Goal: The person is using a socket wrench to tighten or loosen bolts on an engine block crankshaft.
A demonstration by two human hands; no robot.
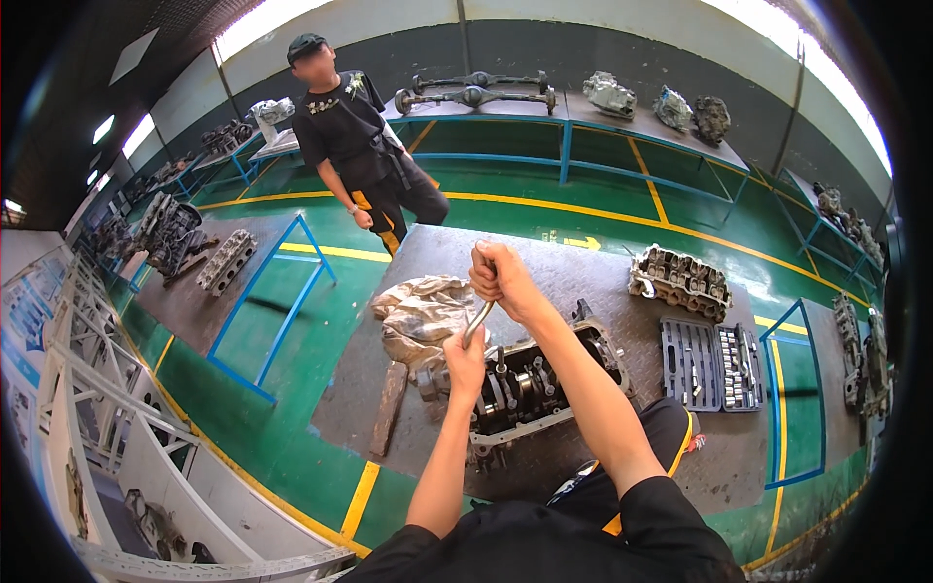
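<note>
Both my hands grip a silver wrench (477,324), its bare metal shaft slanting between them; its ends are hidden. My right hand (501,279) is closed in a fist round the upper end. Lower down, my left hand (465,361) wraps the other end. Below and to the right lies an engine block (583,369), open side up, with a crankshaft (525,384) showing inside. My right forearm crosses over the block and hides part of it. Close behind my left hand lies a crumpled beige cloth (423,316).
A wooden block (390,408) lies left of the engine block on the metal-topped table (340,413). To the right are a cylinder head (680,282) and an open socket set case (692,364). A person (345,136) stands beyond the table's far left corner.
</note>
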